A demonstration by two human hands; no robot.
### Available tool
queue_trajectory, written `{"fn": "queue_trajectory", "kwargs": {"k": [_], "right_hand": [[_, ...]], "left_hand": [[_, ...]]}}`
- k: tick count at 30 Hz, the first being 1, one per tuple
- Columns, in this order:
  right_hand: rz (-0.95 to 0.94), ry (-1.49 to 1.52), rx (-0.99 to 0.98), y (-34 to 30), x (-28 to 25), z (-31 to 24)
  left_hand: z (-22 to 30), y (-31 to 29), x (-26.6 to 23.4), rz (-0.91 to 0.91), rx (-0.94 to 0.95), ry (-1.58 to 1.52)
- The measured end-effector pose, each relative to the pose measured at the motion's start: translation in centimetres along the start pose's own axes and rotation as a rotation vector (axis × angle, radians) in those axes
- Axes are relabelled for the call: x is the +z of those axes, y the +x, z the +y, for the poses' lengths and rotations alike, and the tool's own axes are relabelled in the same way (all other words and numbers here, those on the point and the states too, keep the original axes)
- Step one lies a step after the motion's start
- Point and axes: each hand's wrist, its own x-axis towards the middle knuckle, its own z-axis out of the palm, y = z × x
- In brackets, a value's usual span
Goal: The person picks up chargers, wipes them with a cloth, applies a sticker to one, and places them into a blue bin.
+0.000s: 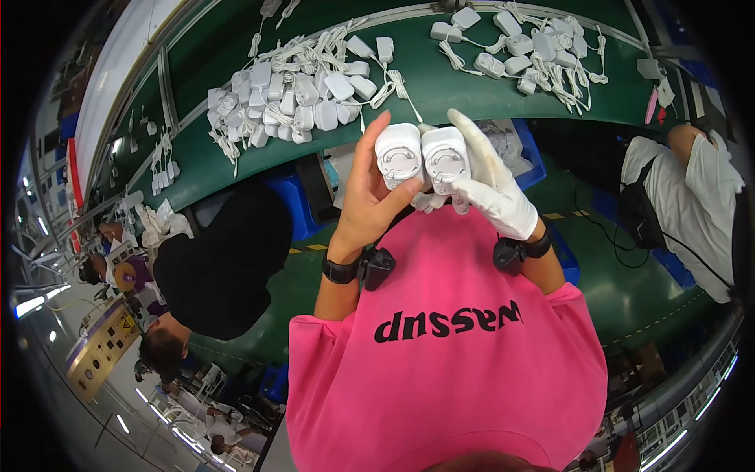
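My left hand (370,197), bare with a black wrist strap, holds a white power adapter (399,157) upright, its round face toward the camera. My right hand (491,185), in a white glove, holds a second white power adapter (446,157) pressed side by side against the first. Both are raised in front of my chest, above my pink shirt. White cable hangs below the two adapters between my hands.
A green conveyor belt (432,79) carries a pile of white adapters with cables (299,90) and another pile (527,47). A blue bin (535,157) sits behind my hands. A person in black (224,259) works at left, a person in white (680,197) at right.
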Motion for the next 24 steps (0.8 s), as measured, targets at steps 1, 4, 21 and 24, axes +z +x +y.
{"fn": "queue_trajectory", "kwargs": {"k": [1,4,21,24], "right_hand": [[0.004,-0.012,0.001,-0.10,0.17,0.09],[0.008,-0.020,0.003,-0.03,0.27,0.51],[0.018,-0.092,-0.017,-0.03,0.37,0.28],[0.001,-0.171,-0.109,-0.08,0.31,0.76]], "left_hand": [[-0.11,-0.02,0.00,-0.003,0.001,0.000],[-0.41,-0.08,-0.03,-0.007,0.048,0.059],[0.15,-0.34,0.43,-0.018,0.070,0.108],[0.16,-0.66,0.77,0.019,0.082,-0.011]]}}
